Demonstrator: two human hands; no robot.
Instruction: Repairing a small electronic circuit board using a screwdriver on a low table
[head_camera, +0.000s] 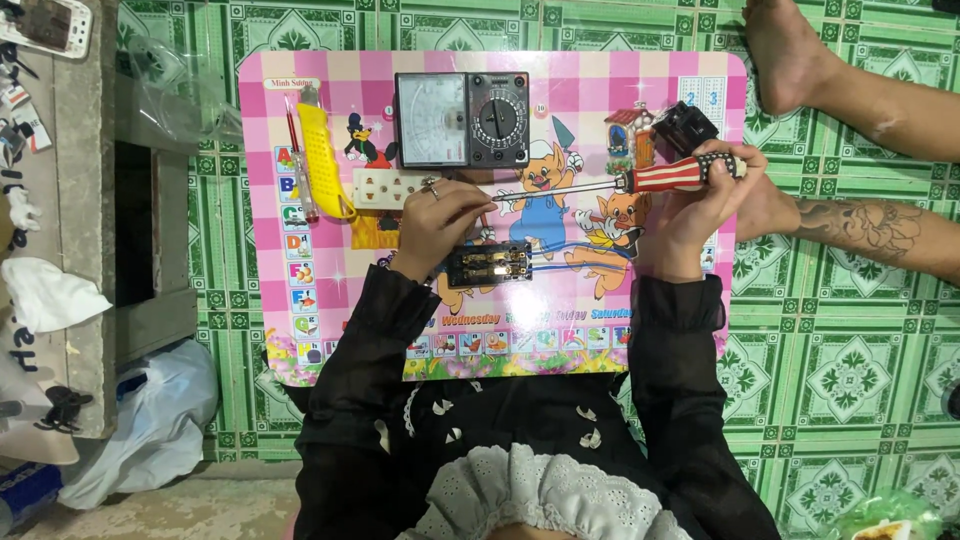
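Note:
My right hand (700, 205) grips a screwdriver (640, 182) with a red-and-white striped handle. Its shaft runs left to my left hand (440, 225), whose fingers pinch the tip over a cream power strip (385, 188). Just below my left hand lies a small black switch block (488, 265) with blue wires (580, 262) trailing right. All of this rests on a pink cartoon-printed board (300, 300). An analog multimeter (462, 118) sits at the board's top middle.
A yellow utility knife (322, 160) and a thin red tool (293, 130) lie at the board's left. A black plug (683, 127) sits at the upper right. Another person's foot (785, 50) and tattooed limb (870, 225) lie on the green patterned mat (850, 350). A grey bench (80, 200) stands left.

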